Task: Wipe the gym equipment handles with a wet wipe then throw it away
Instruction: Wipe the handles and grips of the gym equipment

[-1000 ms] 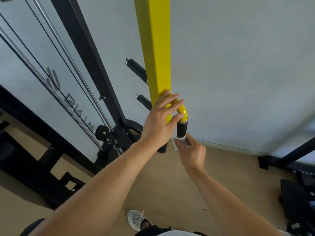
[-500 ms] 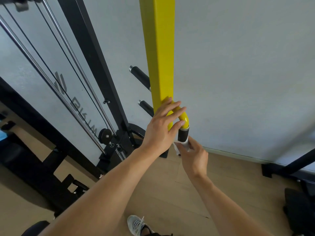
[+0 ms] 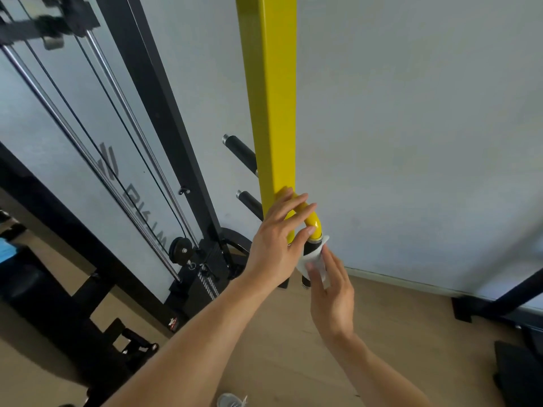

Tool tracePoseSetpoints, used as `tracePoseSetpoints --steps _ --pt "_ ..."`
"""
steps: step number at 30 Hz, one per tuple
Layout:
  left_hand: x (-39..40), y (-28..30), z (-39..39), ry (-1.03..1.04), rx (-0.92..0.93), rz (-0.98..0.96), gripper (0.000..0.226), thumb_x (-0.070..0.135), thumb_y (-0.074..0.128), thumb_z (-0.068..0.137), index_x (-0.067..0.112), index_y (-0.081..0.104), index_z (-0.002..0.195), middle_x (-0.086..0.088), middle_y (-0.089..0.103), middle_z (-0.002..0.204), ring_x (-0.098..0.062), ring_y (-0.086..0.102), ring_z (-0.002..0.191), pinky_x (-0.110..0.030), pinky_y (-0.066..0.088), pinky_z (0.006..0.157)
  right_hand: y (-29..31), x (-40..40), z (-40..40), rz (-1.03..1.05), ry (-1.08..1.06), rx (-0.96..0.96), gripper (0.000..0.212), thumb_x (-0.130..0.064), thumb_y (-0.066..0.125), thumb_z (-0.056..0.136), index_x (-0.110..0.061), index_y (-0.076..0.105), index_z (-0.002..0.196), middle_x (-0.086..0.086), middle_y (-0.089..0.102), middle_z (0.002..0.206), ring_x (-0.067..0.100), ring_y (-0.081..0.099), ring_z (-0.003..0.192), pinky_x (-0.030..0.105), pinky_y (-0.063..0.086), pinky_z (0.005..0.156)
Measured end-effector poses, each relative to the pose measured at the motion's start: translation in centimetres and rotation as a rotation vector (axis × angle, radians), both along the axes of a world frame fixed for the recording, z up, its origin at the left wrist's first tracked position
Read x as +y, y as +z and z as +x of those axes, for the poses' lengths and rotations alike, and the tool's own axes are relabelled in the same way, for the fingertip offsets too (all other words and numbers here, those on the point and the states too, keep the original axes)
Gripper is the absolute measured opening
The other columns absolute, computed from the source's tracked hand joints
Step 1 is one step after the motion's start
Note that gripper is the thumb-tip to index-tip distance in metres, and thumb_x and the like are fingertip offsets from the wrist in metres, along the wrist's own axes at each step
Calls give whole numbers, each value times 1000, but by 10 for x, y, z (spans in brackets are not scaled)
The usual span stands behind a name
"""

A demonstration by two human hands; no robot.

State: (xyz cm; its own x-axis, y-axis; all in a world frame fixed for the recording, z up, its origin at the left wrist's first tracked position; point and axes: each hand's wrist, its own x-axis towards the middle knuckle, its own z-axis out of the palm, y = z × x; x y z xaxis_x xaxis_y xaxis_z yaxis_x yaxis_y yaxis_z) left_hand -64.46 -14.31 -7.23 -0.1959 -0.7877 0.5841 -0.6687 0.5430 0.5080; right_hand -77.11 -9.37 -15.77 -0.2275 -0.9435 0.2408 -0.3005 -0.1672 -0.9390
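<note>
A yellow upright post point(image 3: 270, 98) carries a curved yellow handle point(image 3: 313, 223) that ends in a black grip point(image 3: 312, 245). My left hand point(image 3: 273, 248) rests on the yellow bend with its fingers straight. My right hand point(image 3: 332, 292) holds a white wet wipe point(image 3: 316, 257) wrapped round the black grip, thumb in front and fingers behind. The wipe hides the middle of the grip. The grip's lower end shows just below the wipe.
Two black pegs point(image 3: 239, 151) point(image 3: 249, 199) stick out left of the post. A black cable machine frame point(image 3: 152, 98) with a pulley point(image 3: 180, 249) stands at left. A grey wall is behind, wooden floor point(image 3: 396, 318) below, black equipment point(image 3: 499, 301) at right.
My right hand has slid the wipe up the black grip, so the grip's lower end now shows. My left hand stays on the yellow bend. The view has tilted slightly.
</note>
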Motion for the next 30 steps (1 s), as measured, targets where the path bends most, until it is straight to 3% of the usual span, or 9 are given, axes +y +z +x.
tracePoseSetpoints --steps 4,7,9,14,18,21,24,26,30 --pt "0 0 -1 6 2 7 39 23 62 99 19 61 138 4 52 149 -12 31 150 -8 23 116 -8 -8 -6 118 1 -76 24 -27 66 96 -46 71 110 -20 72 102 3 66 99 30 54 86" --pt "0 0 0 2 -3 19 40 24 62 99 19 61 139 6 51 150 -10 29 150 -8 23 115 -12 -6 -6 139 27 -36 33 -26 68 94 -59 65 88 -19 70 90 12 66 87 33 54 76" --pt "0 0 1 -1 -7 18 39 24 62 99 19 61 138 6 51 150 -10 29 150 -7 21 115 2 -12 -4 68 4 -69 24 -26 71 92 -50 67 89 -16 70 88 10 65 83 32 56 74" --pt "1 0 0 3 -8 27 40 24 60 100 20 60 140 7 48 152 -9 26 151 -9 22 116 25 -20 -2 -38 2 -116 33 -25 76 90 -55 63 93 -25 68 89 0 64 85 7 46 71" --pt "4 2 0 -20 22 107 45 19 56 102 20 50 147 9 39 159 -7 18 154 -14 22 118 -19 -16 -11 186 64 53 33 -31 74 85 -44 58 59 -19 57 59 5 47 56 17 32 50" --pt "22 -2 7 -40 57 192 52 21 53 104 24 40 154 13 32 163 -2 22 152 -14 28 116 -64 -16 -24 474 45 85 29 -30 72 89 -25 64 61 -9 51 51 9 37 49 22 28 47" --pt "66 -33 30 87 115 330 57 35 54 102 42 32 154 24 33 160 7 33 145 -22 37 115 -97 -3 -18 726 147 88 26 -31 76 87 -11 70 72 3 67 65 15 53 55 30 42 54" --pt "108 -65 49 263 176 435 55 40 56 100 41 37 152 24 40 155 5 38 142 -31 42 115 -105 14 4 776 346 123 30 -30 76 85 -2 67 78 4 63 63 15 51 58 31 40 57" --pt "189 -98 91 720 558 897 48 39 57 100 32 48 147 17 52 139 1 48 125 -18 43 104 -82 51 75 638 735 183 8 -22 80 82 -21 74 76 2 70 68 15 61 63 36 49 62"
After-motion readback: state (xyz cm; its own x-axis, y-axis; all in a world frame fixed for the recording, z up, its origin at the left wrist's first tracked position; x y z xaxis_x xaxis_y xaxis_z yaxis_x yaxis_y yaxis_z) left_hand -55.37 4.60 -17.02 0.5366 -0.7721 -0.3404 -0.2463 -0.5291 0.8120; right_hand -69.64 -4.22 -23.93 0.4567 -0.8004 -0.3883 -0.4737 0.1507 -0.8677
